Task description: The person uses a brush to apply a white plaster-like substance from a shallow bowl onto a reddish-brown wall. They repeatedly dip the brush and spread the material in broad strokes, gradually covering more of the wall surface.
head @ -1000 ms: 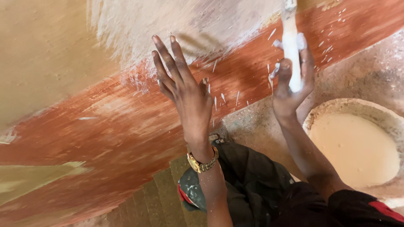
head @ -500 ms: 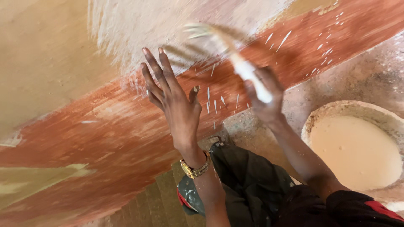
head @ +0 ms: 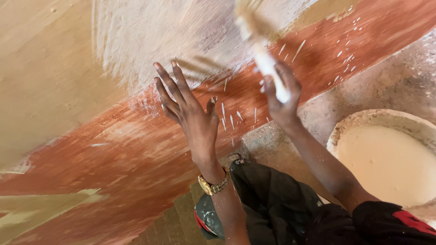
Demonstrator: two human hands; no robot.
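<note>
My left hand [head: 188, 111] is spread flat, fingers apart, against the red-brown band of the wall [head: 113, 149]; a gold watch sits on its wrist. My right hand [head: 281, 97] grips the white handle of a paintbrush [head: 259, 41], whose blurred bristles touch the freshly whitened patch [head: 172, 31] above the red band. White paint splashes dot the red band between and to the right of my hands.
A round bucket [head: 363, 120] of cream-coloured paint stands on the speckled grey floor at the lower right. The upper left of the wall is tan. My dark trousers and a shoe show at the bottom.
My right hand has swung the brush from upright at the right to a leftward tilt onto the white patch. My left hand has shifted slightly left and down on the wall.
</note>
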